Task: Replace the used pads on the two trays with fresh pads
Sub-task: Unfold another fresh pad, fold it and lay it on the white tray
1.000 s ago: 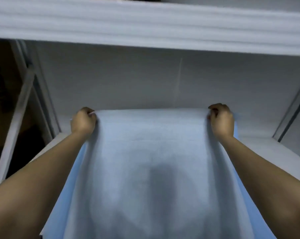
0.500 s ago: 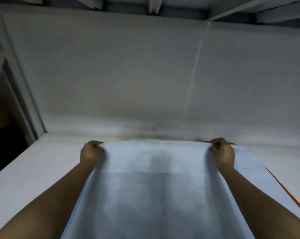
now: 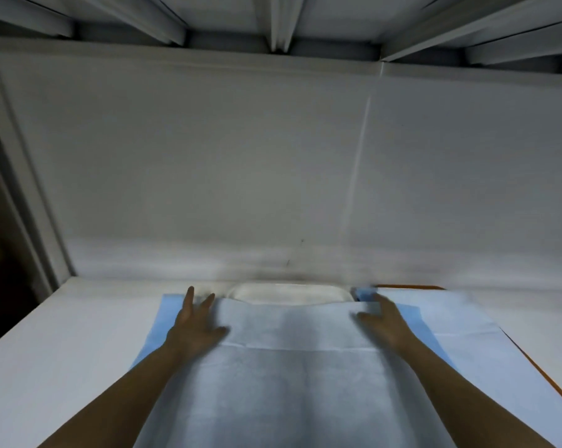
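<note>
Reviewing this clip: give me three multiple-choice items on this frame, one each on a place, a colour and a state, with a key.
1. Where is the bare tray rim? A beyond the pad's far edge; B under the left forearm; C on the rack above.
2. What colour are the pad's side borders? A green; B blue; C red.
3. How are the left hand and right hand? A fists; B pinching corners; C fingers spread on the pad.

Key: A, the rim peeks out past the far edge; B, blue strips flank the white middle; C, both hands lie with spread fingers, though blurred.
</note>
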The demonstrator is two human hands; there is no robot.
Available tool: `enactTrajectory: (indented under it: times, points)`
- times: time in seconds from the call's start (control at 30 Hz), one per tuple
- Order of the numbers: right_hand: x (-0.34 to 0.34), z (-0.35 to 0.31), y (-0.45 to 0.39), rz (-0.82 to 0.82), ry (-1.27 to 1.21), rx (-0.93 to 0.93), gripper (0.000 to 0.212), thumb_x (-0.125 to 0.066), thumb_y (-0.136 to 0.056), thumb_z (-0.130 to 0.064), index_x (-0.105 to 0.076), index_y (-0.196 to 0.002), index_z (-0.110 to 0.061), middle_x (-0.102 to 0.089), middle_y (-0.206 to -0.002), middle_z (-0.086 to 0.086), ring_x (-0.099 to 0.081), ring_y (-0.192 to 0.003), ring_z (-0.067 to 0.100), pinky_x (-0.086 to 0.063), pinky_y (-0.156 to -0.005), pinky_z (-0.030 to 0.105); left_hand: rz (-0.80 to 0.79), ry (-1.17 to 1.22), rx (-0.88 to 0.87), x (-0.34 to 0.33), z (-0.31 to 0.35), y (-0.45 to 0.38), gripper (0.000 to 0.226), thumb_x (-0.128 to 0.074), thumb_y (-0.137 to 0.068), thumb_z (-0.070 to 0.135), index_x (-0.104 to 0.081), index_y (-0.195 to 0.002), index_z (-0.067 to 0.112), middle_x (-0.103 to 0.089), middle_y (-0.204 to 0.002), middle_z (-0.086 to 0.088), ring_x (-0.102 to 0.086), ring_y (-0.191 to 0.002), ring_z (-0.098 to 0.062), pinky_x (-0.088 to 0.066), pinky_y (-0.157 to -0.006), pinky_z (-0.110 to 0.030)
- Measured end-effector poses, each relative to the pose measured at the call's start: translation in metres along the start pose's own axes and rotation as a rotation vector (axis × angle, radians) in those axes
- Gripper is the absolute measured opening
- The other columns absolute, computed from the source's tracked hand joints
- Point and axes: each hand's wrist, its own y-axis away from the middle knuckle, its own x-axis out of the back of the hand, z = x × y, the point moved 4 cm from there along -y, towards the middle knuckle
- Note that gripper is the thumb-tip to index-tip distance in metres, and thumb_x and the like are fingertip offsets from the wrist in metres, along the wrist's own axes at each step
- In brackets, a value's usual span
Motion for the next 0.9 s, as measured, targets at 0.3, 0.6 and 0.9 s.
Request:
enactTrajectory:
  times: [0.3,0.6,0.9]
  points:
    - [-0.038,0.010,0.052,-0.172,0.663,0.057,0.134,0.022,-0.042,-0.092,-0.010,-0.152,-0.022,0.001,-0.160,-0.001,-0.002,-0.147,0.018,-0.006,-0.117,0.042,-0.071,-0.364,-0.094,-0.049,0.027,0.044,0.104,0.015,-0.055,0.074,-0.006,-0.150,0.039,0.011,-0.160,0.005,0.008,-0.147,-0.019,0.002,-0.119,-0.043]
    - [0.026,0.002,0.104,-0.056,0.462,0.070,0.057,-0.037,-0.097,-0.050,-0.031,-0.145,-0.020,-0.031,-0.152,-0.002,-0.028,-0.140,0.014,-0.024,-0.111,0.030,-0.118,-0.365,-0.186,-0.034,0.087,0.093,0.096,0.000,-0.067,0.077,-0.001,-0.152,0.033,0.007,-0.160,0.001,0.004,-0.148,-0.019,0.000,-0.118,-0.041]
    - [0.079,0.036,0.219,-0.120,0.432,0.035,0.051,-0.039,-0.100,-0.037,-0.030,-0.146,-0.016,-0.031,-0.151,0.003,-0.033,-0.137,0.020,-0.028,-0.108,0.029,-0.274,-0.353,-0.454,-0.075,0.188,0.208,0.069,-0.029,-0.097,0.055,0.001,-0.152,0.025,0.007,-0.160,-0.002,0.005,-0.147,-0.020,0.001,-0.119,-0.040]
